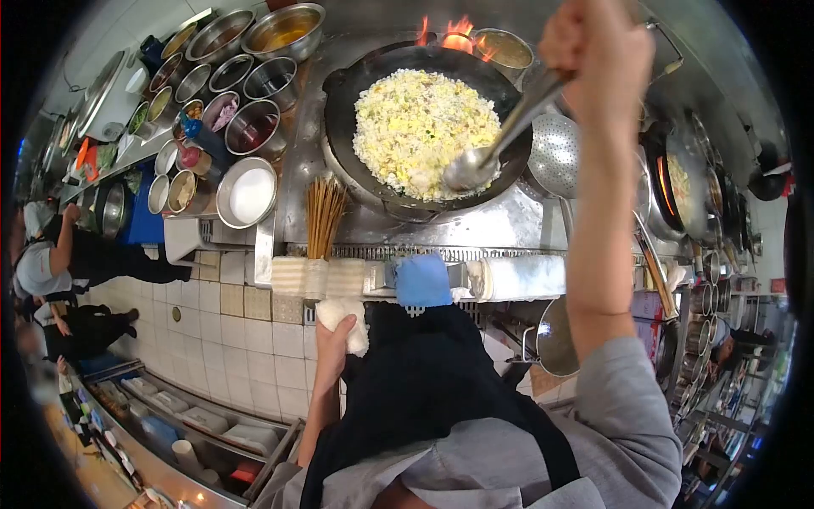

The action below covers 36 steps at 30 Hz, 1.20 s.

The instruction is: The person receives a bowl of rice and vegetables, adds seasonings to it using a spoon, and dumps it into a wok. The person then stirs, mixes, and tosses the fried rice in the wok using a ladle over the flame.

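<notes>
Fried rice with bits of egg (pixel 415 127) fills the middle of a black wok (pixel 339 140) on the stove. My right hand (pixel 593 47) is closed round the handle of a metal ladle (pixel 471 170), high at the upper right. The ladle's bowl rests on the near right part of the rice. Down by the stove's front edge, my left hand (pixel 333 338) grips a folded white cloth (pixel 349 321), away from the wok. Flames (pixel 458 36) rise behind the wok's far rim.
A perforated strainer (pixel 555 153) lies right of the wok. To its left stand several metal bowls, one of white powder (pixel 252 193). A bamboo brush (pixel 325 220) stands at the stove's front edge, near a blue cloth (pixel 422 280). People (pixel 51 263) stand at far left.
</notes>
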### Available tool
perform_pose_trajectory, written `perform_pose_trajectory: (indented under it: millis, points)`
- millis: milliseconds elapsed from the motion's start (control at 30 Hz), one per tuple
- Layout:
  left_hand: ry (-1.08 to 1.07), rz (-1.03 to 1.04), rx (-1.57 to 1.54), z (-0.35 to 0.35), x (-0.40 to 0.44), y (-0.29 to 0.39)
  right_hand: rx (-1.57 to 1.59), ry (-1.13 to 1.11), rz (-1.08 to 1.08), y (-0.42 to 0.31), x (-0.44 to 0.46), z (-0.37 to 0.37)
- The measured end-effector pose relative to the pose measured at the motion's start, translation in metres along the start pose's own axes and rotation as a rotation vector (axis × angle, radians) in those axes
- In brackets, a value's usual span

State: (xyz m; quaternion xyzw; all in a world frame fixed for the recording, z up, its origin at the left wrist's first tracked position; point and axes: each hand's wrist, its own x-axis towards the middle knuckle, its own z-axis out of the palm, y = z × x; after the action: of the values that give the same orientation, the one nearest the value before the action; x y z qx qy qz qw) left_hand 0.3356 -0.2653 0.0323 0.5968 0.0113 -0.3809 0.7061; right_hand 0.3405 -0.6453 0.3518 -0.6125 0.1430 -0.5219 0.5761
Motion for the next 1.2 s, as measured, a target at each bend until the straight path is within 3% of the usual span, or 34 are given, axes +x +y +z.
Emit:
perform_pose_trajectory:
  millis: [33, 133, 233, 333, 400, 433, 467, 533, 633, 767, 833, 900, 1000, 1033, 1067, 1133, 1167, 1200]
  points:
    - [-0.019, -0.003, -0.011, 0.001, 0.002, 0.000, -0.045, 0.087, -0.039, 0.020, -0.005, -0.003]
    - [-0.053, 0.017, 0.079, 0.001, 0.014, -0.006, 0.141, 0.067, -0.094, 0.071, 0.006, 0.002]
    - [-0.078, 0.025, 0.105, 0.004, 0.021, 0.000, -0.010, 0.232, -0.038, 0.036, 0.023, 0.002]
    - [-0.076, 0.011, 0.078, 0.005, 0.023, -0.001, 0.102, 0.027, -0.133, -0.012, -0.012, -0.007]
    - [-0.071, 0.005, 0.082, 0.006, 0.023, -0.003, -0.063, 0.367, -0.067, 0.019, -0.023, 0.007]
    - [-0.070, 0.006, 0.101, 0.008, 0.025, -0.006, 0.044, 0.343, -0.230, 0.064, -0.015, -0.004]
    - [-0.075, 0.009, 0.123, 0.009, 0.027, -0.007, 0.149, 0.234, -0.080, 0.070, -0.019, -0.002]
    - [-0.126, -0.009, 0.157, 0.017, 0.026, 0.000, 0.228, 0.175, -0.094, 0.069, -0.001, 0.004]
    - [-0.168, -0.012, 0.187, 0.023, 0.031, 0.004, 0.227, 0.100, -0.135, 0.015, -0.012, 0.007]
    - [-0.178, 0.010, 0.189, 0.031, 0.034, 0.001, 0.009, 0.155, -0.179, 0.056, -0.012, -0.002]
    - [-0.190, 0.035, 0.218, 0.033, 0.028, 0.005, 0.451, 0.038, 0.139, 0.050, 0.019, -0.020]
    - [-0.187, 0.060, 0.229, 0.038, 0.029, 0.013, 0.007, 0.327, -0.044, 0.036, 0.032, -0.012]
    - [-0.136, 0.046, 0.227, 0.031, 0.020, 0.010, 0.120, 0.166, -0.113, 0.006, 0.018, -0.029]
    - [-0.120, 0.041, 0.228, 0.029, 0.020, 0.006, -0.033, 0.199, -0.211, 0.016, 0.008, -0.028]
    - [-0.106, 0.037, 0.230, 0.027, 0.018, 0.004, -0.017, 0.336, -0.174, 0.048, 0.006, -0.019]
    - [-0.123, 0.021, 0.231, 0.030, 0.018, 0.003, 0.054, 0.180, -0.196, 0.076, 0.009, -0.018]
    - [-0.130, 0.002, 0.237, 0.029, 0.013, 0.002, 0.118, 0.145, -0.094, 0.074, 0.014, -0.019]
    - [-0.138, 0.006, 0.249, 0.027, 0.011, 0.002, 0.080, 0.198, -0.073, 0.054, 0.013, -0.017]
